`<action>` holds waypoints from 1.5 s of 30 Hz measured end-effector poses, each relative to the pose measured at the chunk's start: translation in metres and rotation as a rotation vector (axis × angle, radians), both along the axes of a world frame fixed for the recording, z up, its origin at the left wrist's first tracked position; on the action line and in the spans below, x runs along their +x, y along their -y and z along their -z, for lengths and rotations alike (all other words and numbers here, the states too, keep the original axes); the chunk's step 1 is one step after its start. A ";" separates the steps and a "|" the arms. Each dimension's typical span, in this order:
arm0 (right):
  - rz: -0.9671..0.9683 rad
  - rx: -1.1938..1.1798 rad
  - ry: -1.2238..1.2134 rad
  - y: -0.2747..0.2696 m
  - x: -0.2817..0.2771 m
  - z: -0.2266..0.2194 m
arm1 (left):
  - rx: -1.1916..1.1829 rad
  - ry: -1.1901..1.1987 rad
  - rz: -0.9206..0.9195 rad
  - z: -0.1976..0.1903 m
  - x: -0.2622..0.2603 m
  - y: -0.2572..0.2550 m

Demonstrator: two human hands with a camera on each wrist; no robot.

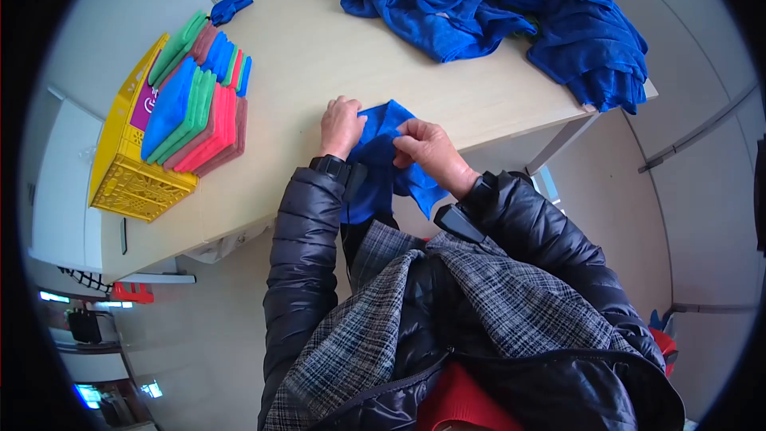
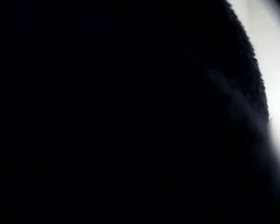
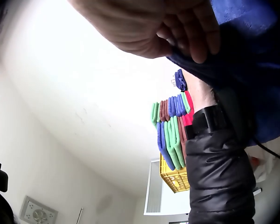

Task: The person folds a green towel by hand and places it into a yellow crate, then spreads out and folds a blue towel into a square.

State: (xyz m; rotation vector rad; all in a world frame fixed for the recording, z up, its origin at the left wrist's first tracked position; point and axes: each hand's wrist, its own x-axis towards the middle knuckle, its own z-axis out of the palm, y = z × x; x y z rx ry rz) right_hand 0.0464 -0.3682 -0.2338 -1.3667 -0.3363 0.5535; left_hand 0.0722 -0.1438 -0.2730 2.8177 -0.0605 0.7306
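A blue cloth (image 1: pixel 371 148) hangs over the table's front edge, between the two hands in the head view. The left hand (image 1: pixel 341 126) is at its upper left corner, fingers curled on the cloth. With thumb and fingers the right hand (image 1: pixel 424 150) pinches the cloth's right side. In the right wrist view the right hand (image 3: pixel 154 28) holds the edge of the blue cloth (image 3: pixel 242 60), which covers the left hand's fingers. Dark material fills nearly all of the left wrist view, so no hand shows there.
Folded green, blue, red and brown cloths (image 1: pixel 191 116) stand in rows by a yellow crate (image 1: pixel 144 191) at the table's left. A small blue bundle (image 1: pixel 231 8) lies behind them. Crumpled, mostly blue cloths (image 1: pixel 447 16) are heaped at the back right of the table (image 1: pixel 295 56).
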 end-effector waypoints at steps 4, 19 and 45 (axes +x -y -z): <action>0.001 -0.009 -0.009 0.014 -0.004 -0.001 | -0.123 -0.368 -0.070 -0.005 0.020 -0.004; 0.035 -0.127 0.527 0.132 -0.011 -0.140 | -0.742 -0.162 0.125 -0.123 -0.036 -0.072; 0.274 -0.349 1.165 0.121 0.025 -0.246 | -0.752 -0.174 0.067 -0.325 -0.147 -0.089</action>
